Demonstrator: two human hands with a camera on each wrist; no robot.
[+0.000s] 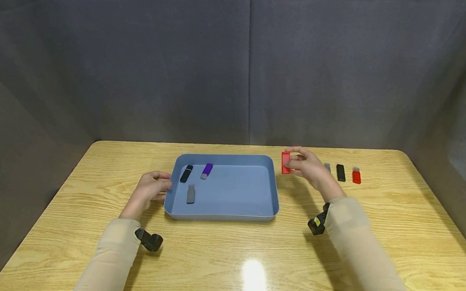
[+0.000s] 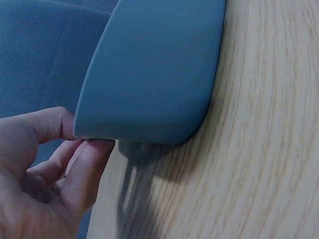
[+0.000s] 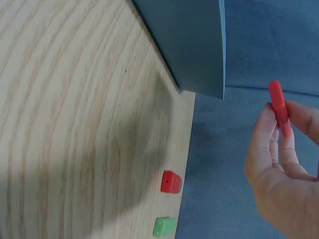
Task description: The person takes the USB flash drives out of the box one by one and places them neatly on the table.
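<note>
A shallow blue tray (image 1: 233, 187) lies on the table. Inside it, toward the left, are a black USB stick (image 1: 186, 174), a purple USB stick (image 1: 207, 171) and a grey USB stick (image 1: 191, 195). My left hand (image 1: 153, 187) is at the tray's left end; in the left wrist view its thumb and finger pinch the rim. Just beyond the tray's right end, my right hand (image 1: 304, 166) holds up a red USB stick (image 1: 285, 163) between thumb and fingertips. In the right wrist view this red stick (image 3: 279, 108) shows edge-on, above table level.
On the table right of my right hand lie a partly hidden grey stick (image 1: 327, 167), a black stick (image 1: 341, 173) and another red stick (image 1: 356, 175). The right wrist view shows a small green piece (image 3: 164, 227) near the table edge. A dark curtain (image 1: 241, 62) hangs behind.
</note>
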